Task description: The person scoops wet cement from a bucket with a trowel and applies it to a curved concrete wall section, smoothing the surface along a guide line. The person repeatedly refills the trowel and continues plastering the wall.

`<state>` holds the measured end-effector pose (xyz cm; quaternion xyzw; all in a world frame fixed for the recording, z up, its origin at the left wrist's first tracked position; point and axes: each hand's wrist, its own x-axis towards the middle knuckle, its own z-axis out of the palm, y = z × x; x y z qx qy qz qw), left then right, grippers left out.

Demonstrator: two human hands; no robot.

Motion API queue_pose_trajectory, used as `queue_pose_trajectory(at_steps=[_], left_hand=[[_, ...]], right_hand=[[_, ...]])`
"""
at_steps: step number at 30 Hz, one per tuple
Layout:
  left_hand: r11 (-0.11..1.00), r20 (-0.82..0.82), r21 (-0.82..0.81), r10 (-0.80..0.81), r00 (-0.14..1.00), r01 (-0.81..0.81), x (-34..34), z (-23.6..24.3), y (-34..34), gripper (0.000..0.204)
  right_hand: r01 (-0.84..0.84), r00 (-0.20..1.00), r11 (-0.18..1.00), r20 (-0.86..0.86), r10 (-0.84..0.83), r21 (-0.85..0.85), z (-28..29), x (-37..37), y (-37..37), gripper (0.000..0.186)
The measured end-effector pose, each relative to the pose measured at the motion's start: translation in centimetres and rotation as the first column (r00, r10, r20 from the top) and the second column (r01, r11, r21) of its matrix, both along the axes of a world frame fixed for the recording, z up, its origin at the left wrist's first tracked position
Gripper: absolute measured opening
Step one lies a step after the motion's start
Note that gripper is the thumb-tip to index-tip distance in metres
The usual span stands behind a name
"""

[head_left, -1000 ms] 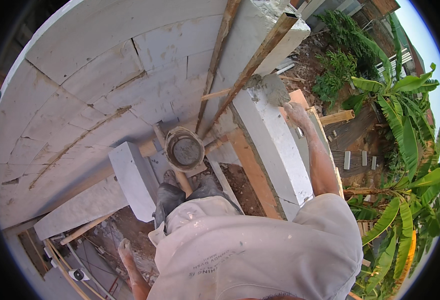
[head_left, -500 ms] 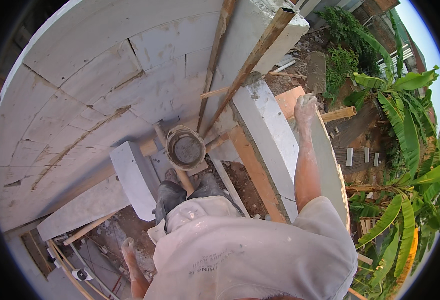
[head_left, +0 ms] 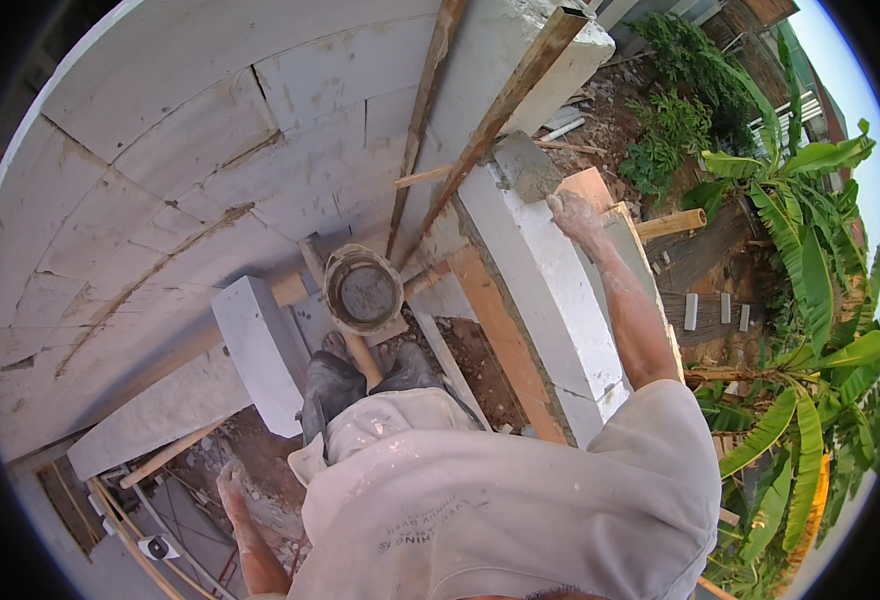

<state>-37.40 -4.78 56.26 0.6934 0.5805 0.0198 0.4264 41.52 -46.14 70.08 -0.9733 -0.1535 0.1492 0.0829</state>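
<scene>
My right hand [head_left: 576, 218] is closed on a mortar-smeared trowel [head_left: 520, 160], its grey blade lying at the far end of the long white block course [head_left: 525, 300], next to a steel post [head_left: 500, 125]. My left hand [head_left: 232, 490] hangs low at lower left, empty, its fingers loosely apart. A bucket [head_left: 332, 290] with grey mortar [head_left: 365, 295] inside stands by my feet, beside a loose white block [head_left: 258, 355].
A white block wall [head_left: 160, 200] fills the left. Wooden formwork boards [head_left: 500, 340] run along the course. Timber poles [head_left: 170, 455] lie below at left. Beyond the edge at right is a lower yard with rubble, pale blocks [head_left: 690, 312] and banana plants [head_left: 800, 230].
My right hand swung out to the right with the trowel half a second ago and is now back left over the block's far end. My left hand has moved slightly left.
</scene>
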Motion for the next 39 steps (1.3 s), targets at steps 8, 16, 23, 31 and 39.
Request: queue_pose_trajectory(at_steps=[8, 16, 23, 31, 39], left_hand=[[0.997, -0.135, 0.073, 0.017, 0.991, -0.007, -3.0, 1.9, -1.3, 0.034], [1.000, -0.113, -0.015, -0.029, 0.993, 0.027, -4.7, -0.1, -1.6, 0.031], [0.983, -0.083, 0.170, -0.053, 0.995, 0.066, -1.9, 1.5, -0.5, 0.029], [0.998, -0.061, -0.058, 0.023, 0.998, -0.026, -9.7, -4.7, 3.5, 0.033], [0.998, -0.068, -0.059, -0.036, 0.997, 0.032, -7.8, -2.7, 4.0, 0.036]], right_hand=[[0.132, 0.971, 0.988, -0.211, -0.114, 0.075, 0.2, 0.5, 1.5, 0.045], [0.161, 0.971, 0.981, -0.198, -0.137, 0.111, 0.1, 0.6, 1.1, 0.047], [0.053, 0.994, 0.998, -0.099, -0.056, -0.032, -0.6, 4.2, -1.5, 0.044], [-0.003, 0.996, 0.983, 0.088, 0.020, -0.185, -1.7, 2.2, 1.0, 0.045], [0.013, 0.989, 0.991, 0.150, 0.007, -0.134, -1.5, 2.0, -4.8, 0.042]])
